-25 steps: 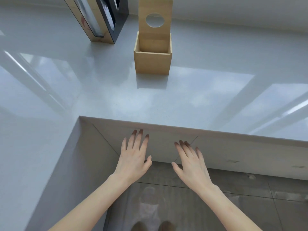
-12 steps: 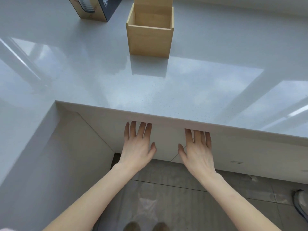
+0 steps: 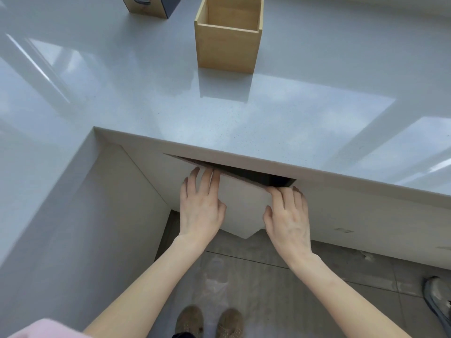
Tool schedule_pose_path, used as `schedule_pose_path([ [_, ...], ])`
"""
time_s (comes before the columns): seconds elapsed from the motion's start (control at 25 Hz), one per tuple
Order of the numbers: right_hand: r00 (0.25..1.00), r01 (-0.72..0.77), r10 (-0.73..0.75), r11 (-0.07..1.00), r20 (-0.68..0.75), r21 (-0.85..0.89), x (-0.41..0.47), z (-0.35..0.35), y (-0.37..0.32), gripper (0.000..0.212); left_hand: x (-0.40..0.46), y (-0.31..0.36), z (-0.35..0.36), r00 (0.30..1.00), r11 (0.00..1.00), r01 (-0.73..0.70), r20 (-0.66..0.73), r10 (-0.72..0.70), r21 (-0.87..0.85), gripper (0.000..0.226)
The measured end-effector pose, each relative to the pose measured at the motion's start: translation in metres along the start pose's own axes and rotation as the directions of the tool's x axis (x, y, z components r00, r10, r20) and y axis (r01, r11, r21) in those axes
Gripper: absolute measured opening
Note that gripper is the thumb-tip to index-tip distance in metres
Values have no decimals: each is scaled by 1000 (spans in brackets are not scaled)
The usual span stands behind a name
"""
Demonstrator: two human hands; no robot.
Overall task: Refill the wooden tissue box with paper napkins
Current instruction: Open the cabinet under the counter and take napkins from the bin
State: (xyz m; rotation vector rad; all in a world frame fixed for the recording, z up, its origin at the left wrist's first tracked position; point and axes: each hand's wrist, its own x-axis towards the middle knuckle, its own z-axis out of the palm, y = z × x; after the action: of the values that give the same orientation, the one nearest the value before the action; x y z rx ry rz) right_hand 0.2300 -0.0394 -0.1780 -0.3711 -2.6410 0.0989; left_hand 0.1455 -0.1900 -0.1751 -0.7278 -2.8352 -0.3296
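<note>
While the wooden tissue box (image 3: 228, 45) stands open-topped well back on the surface (image 3: 146, 106), I judge the napkin-fetching step in hand: left hand (image 3: 200, 208) flat-fingered on the ajar cabinet door (image 3: 244, 211), right hand (image 3: 289, 218) hooking its top edge; next, swing it wide and locate napkins.

The cabinet door (image 3: 244, 208) under the surface (image 3: 219, 113), shut a second ago, swung outward. This opened a dark gap (image 3: 258, 178) below the surface's lip, narrow at the left and widest at the right. Both hands climbed the door's face. The left hand (image 3: 200, 206) lay with straight fingers just under the door's top edge, and the right hand (image 3: 288, 215) brought its fingertips to that edge at the gap's wide end. The wooden tissue box (image 3: 227, 45) slid toward the view's top, its lid cut off.
</note>
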Motion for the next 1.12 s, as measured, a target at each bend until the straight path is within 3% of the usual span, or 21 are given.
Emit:
schedule_pose_path([
  [0.16,999,8,-20,967,43,255,-28,-18,-9,21,-29,-7,-22,998,999,44,41,-45,19,54],
  [0.44,988,-85,4,856,158,511,-81,-33,-43,30,-63,-21,-50,978,985,168,129,-162,-36,42],
  [0.76,950,-128,-80,784,303,607,-123,-55,-113,31,-104,-58,-82,959,988,156,239,-155,13,40],
  [1.12,882,-178,-168,747,441,641,-165,-60,-207,59,-140,-105,-113,917,972,219,360,-174,-87,47],
])
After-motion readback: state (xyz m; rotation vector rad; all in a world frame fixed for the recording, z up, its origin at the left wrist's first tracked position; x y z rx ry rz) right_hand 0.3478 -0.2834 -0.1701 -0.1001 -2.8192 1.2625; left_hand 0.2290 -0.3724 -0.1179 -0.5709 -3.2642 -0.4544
